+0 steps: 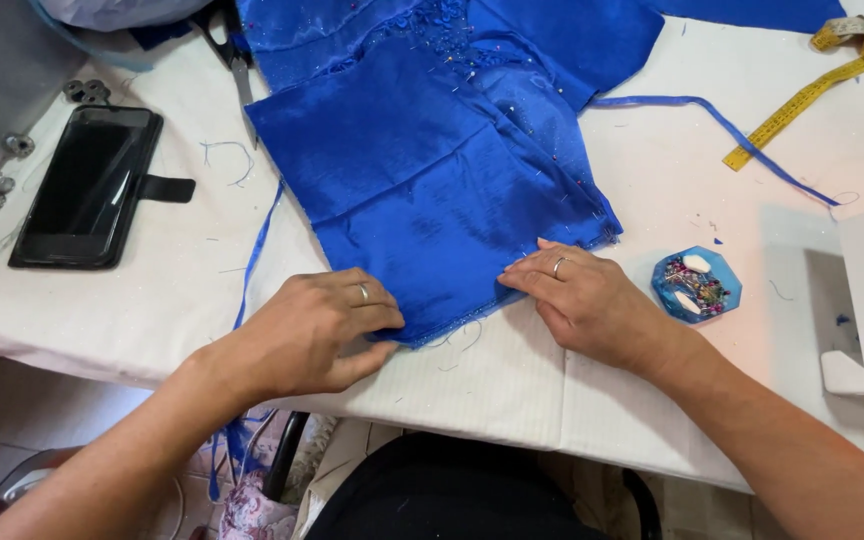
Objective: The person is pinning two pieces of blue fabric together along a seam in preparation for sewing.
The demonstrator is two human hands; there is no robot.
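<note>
Both hands, left (314,330) and right (580,300), pinch blue fabric (432,190) on the white-clothed table (132,320).

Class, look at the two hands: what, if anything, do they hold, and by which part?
Both the left hand and right hand grip the shiny blue satin fabric piece at its near raw edge.
</note>
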